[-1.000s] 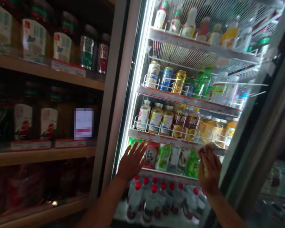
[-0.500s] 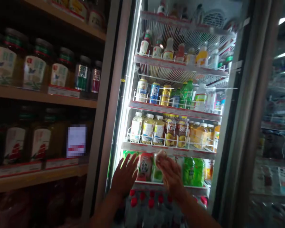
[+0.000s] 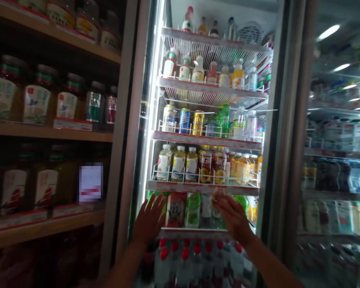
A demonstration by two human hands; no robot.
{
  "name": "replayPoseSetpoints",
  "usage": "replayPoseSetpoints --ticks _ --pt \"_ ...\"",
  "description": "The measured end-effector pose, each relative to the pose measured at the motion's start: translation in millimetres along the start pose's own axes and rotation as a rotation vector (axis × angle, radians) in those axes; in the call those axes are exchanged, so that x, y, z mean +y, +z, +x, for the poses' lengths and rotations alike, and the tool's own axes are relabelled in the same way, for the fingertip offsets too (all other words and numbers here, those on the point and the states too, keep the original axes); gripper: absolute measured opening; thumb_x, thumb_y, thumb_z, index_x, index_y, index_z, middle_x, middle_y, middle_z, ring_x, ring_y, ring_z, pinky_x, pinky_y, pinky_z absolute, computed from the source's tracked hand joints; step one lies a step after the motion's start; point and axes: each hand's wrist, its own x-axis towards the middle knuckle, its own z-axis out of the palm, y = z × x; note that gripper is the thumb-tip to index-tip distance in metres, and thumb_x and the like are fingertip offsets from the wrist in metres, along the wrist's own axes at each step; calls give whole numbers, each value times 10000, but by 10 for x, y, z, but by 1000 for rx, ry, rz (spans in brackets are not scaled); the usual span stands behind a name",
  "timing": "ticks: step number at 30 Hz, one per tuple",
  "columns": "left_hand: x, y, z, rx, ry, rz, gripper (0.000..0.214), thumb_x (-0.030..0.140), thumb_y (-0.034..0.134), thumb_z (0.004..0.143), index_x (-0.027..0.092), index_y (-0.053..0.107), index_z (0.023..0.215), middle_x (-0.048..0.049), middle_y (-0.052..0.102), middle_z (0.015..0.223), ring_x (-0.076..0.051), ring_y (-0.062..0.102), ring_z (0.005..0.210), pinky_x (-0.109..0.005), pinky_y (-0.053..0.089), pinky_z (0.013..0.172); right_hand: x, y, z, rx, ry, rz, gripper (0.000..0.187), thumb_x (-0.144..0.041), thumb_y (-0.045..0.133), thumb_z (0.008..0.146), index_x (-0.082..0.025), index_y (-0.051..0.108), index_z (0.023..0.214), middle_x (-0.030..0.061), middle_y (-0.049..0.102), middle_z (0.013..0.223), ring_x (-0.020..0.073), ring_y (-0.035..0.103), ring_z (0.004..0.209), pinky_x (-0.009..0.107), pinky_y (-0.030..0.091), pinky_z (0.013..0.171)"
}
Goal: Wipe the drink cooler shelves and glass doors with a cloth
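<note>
The glass door (image 3: 211,105) of a lit drinks fridge stands in front of me. At its lower left, my left hand (image 3: 148,219) is open, fingers spread and palm towards the glass. Further right, my right hand (image 3: 232,216) presses a crumpled pale cloth (image 3: 218,196) against the glass, just below a shelf edge. Its fingers lie over the cloth and partly hide it. Behind the glass between my hands are a red-labelled drink carton (image 3: 175,210) and a green drink bottle (image 3: 193,211).
Shelves of bottles and cans (image 3: 184,120) fill the fridge, with red-capped bottles (image 3: 185,260) at the bottom. Wooden shelves (image 3: 48,130) of glass juice bottles stand to the left. Another fridge (image 3: 333,152) is at the right, beyond a metal frame (image 3: 294,132).
My right hand has moved right across the glass with the cloth. My left hand stays near the door's left side. The view has shifted slightly to the right.
</note>
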Motion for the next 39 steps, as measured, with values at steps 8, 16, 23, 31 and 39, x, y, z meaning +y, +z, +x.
replayPoseSetpoints --ticks 8,16,23,31,39 --pt "-6 2 5 7 6 37 642 306 440 1020 266 187 1609 -53 475 1532 -227 208 1532 -451 190 1264 342 -145 -402 198 273 -148 629 -82 476 959 -274 385 1550 69 520 1519 314 473 1404 545 484 1091" --pt "-6 13 -3 -19 -7 18 665 320 469 1015 273 178 1611 -57 463 1540 -233 206 1532 -454 185 1264 571 -262 -444 167 288 -151 634 -74 489 957 -294 396 1543 64 531 1510 321 492 1380 562 471 1103" --pt "24 -15 15 -23 -10 -5 583 332 446 1024 248 303 1583 -62 493 1522 -211 179 1540 -423 155 1270 257 -175 -408 -59 41 -43 623 -101 514 962 -260 387 1551 64 596 1447 294 502 1380 498 499 1096" --pt "40 -30 13 -47 -10 48 464 319 471 999 220 531 1448 -70 554 1473 -245 338 1491 -420 217 1241 -2 22 0 155 198 -78 629 -62 497 957 -244 384 1549 83 519 1520 299 427 1430 519 442 1115" --pt "60 -62 20 -76 -8 84 461 335 461 1007 222 537 1447 -72 587 1440 -240 423 1441 -408 210 1236 -564 236 438 9 40 59 454 -93 484 970 -244 615 1377 19 666 1364 244 483 1368 425 394 1133"
